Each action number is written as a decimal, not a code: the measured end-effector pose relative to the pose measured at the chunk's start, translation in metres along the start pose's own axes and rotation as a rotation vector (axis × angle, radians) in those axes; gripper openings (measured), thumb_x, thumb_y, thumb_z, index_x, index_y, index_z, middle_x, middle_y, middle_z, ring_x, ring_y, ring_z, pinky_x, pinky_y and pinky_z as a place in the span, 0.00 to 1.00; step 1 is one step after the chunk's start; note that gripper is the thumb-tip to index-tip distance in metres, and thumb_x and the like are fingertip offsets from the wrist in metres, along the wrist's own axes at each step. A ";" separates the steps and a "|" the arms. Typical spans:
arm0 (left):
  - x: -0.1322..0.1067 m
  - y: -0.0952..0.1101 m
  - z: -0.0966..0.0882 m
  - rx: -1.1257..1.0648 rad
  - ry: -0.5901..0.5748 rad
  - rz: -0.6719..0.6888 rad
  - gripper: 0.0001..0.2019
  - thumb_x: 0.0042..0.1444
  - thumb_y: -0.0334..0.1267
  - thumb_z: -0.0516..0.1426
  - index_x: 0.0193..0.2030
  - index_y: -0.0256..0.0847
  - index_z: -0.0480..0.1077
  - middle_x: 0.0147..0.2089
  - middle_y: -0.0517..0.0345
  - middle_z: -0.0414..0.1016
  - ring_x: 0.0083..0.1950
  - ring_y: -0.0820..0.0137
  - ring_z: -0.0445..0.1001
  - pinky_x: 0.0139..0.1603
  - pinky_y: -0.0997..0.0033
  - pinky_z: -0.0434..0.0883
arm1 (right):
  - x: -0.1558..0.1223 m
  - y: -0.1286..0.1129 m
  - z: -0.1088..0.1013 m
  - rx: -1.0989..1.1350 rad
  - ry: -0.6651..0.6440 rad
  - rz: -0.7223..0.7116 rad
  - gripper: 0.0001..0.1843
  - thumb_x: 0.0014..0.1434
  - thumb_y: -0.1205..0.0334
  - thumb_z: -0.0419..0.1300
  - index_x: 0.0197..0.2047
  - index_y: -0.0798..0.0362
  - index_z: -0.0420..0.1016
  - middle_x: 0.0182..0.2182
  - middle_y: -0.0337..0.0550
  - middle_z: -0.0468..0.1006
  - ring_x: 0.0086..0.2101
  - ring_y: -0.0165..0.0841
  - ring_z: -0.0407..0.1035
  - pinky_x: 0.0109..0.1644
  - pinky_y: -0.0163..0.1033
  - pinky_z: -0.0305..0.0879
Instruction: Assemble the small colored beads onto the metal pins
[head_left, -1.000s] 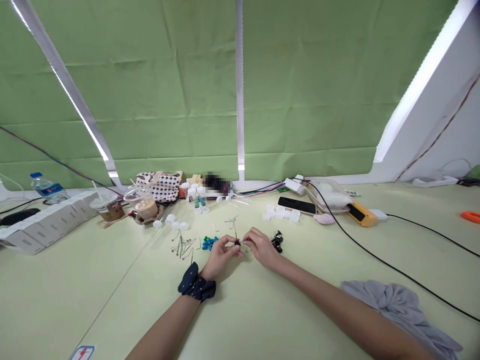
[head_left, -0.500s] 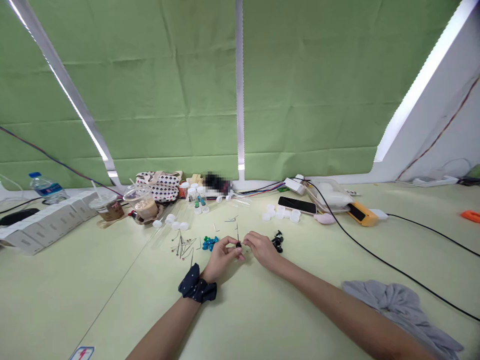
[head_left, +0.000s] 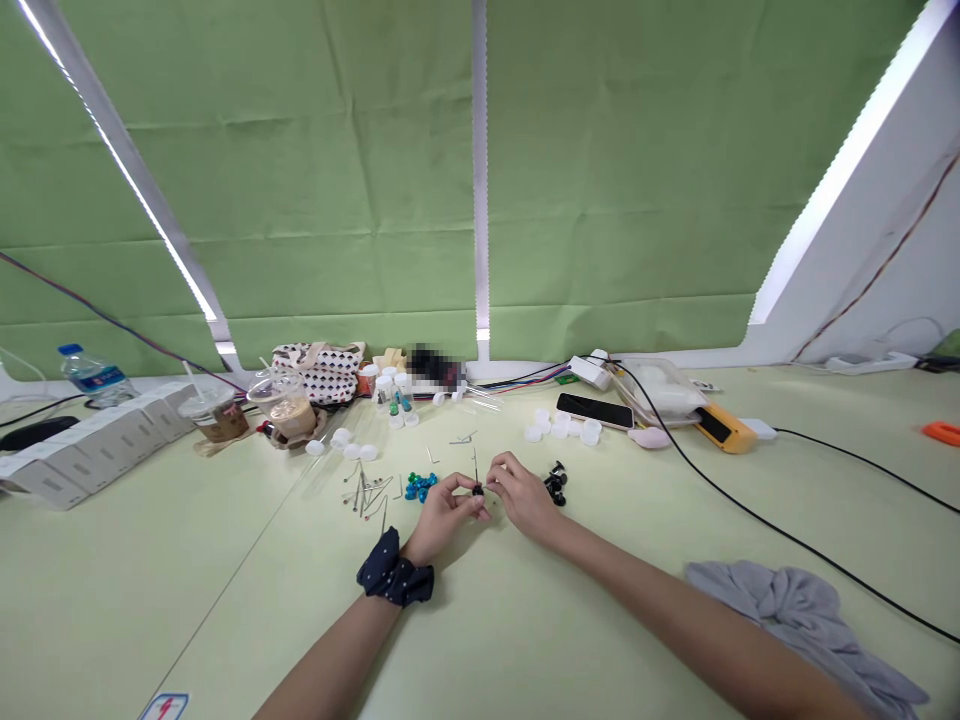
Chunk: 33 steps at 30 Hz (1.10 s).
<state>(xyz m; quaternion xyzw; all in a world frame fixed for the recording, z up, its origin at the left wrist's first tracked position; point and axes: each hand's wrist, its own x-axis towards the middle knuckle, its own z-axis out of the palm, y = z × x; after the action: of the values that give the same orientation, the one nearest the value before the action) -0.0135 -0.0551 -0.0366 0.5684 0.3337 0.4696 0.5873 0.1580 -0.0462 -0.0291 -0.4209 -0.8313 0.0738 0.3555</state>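
Note:
My left hand point(head_left: 447, 515), with a dark dotted scrunchie point(head_left: 394, 572) at its wrist, pinches a small black knob-like part point(head_left: 478, 490) with a thin rod point(head_left: 475, 465) standing up from it. Close against its right side, my right hand point(head_left: 525, 500) is closed in a pinch; whatever its fingertips hold is too small to make out. Blue and green small parts point(head_left: 421, 487) lie just left of the left hand. Several black parts point(head_left: 556, 483) are heaped beyond the right hand. Thin metal rods and pins point(head_left: 363, 492) are spread further left, and L-shaped hex keys point(head_left: 463, 438) lie behind the hands.
White round caps point(head_left: 574, 427) and a phone point(head_left: 594, 410) lie at back right, near a yellow device point(head_left: 726, 428). Two drink cups point(head_left: 291, 415), small vials point(head_left: 394, 395) and white boxes point(head_left: 97, 450) stand left. A black cable point(head_left: 735, 500) and grey cloth point(head_left: 795, 600) are at right.
The fingers of my right hand have shifted slightly, the knuckles rising a little beside the black part. My left hand keeps its pinch almost unmoved.

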 end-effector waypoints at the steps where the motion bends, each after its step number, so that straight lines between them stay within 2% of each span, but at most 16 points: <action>1: 0.000 0.000 0.000 -0.001 -0.003 0.000 0.14 0.47 0.40 0.62 0.37 0.36 0.65 0.27 0.57 0.75 0.29 0.68 0.76 0.33 0.69 0.68 | 0.000 0.000 0.001 -0.011 0.016 -0.003 0.08 0.61 0.67 0.47 0.34 0.52 0.65 0.39 0.44 0.66 0.30 0.29 0.64 0.32 0.33 0.58; 5: 0.000 0.000 0.001 0.002 -0.006 0.002 0.14 0.46 0.40 0.63 0.37 0.36 0.65 0.29 0.57 0.75 0.29 0.68 0.76 0.33 0.69 0.68 | -0.001 0.004 0.007 -0.005 0.041 -0.015 0.09 0.60 0.70 0.46 0.32 0.52 0.64 0.38 0.43 0.65 0.32 0.30 0.63 0.34 0.34 0.58; 11: 0.000 -0.002 -0.001 0.008 -0.032 0.029 0.12 0.49 0.38 0.61 0.36 0.36 0.63 0.29 0.57 0.74 0.29 0.68 0.76 0.34 0.68 0.68 | -0.001 0.007 0.013 0.178 -0.036 -0.007 0.09 0.61 0.71 0.44 0.31 0.52 0.60 0.32 0.40 0.61 0.29 0.29 0.61 0.33 0.34 0.59; 17: 0.000 -0.003 -0.002 -0.013 -0.044 0.022 0.12 0.50 0.38 0.60 0.38 0.37 0.63 0.27 0.57 0.74 0.30 0.68 0.76 0.36 0.67 0.68 | 0.001 0.000 0.008 0.249 -0.017 -0.053 0.07 0.61 0.70 0.44 0.38 0.52 0.59 0.38 0.44 0.62 0.34 0.31 0.61 0.39 0.37 0.62; 21: 0.000 -0.003 -0.001 -0.012 -0.049 0.027 0.12 0.50 0.37 0.61 0.37 0.37 0.63 0.28 0.57 0.74 0.31 0.67 0.76 0.36 0.66 0.69 | 0.000 0.000 0.007 0.217 -0.011 -0.046 0.06 0.61 0.70 0.44 0.36 0.52 0.59 0.39 0.46 0.62 0.33 0.30 0.62 0.37 0.37 0.62; 27: -0.001 -0.003 0.000 -0.011 -0.059 0.015 0.12 0.49 0.37 0.61 0.37 0.37 0.63 0.30 0.57 0.74 0.30 0.68 0.75 0.34 0.68 0.69 | -0.002 0.004 0.012 0.034 0.012 0.001 0.07 0.62 0.67 0.45 0.34 0.53 0.62 0.43 0.46 0.62 0.28 0.27 0.62 0.30 0.34 0.59; 33: 0.000 -0.003 0.001 -0.014 -0.053 0.018 0.12 0.48 0.37 0.62 0.36 0.37 0.63 0.30 0.57 0.74 0.29 0.69 0.75 0.33 0.68 0.69 | -0.001 0.002 0.011 0.157 -0.035 0.009 0.09 0.62 0.69 0.44 0.31 0.52 0.60 0.34 0.41 0.63 0.30 0.28 0.63 0.33 0.34 0.60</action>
<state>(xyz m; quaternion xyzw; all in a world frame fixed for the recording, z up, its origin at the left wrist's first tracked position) -0.0122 -0.0556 -0.0393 0.5794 0.3097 0.4621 0.5957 0.1527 -0.0431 -0.0384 -0.3939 -0.8271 0.1479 0.3726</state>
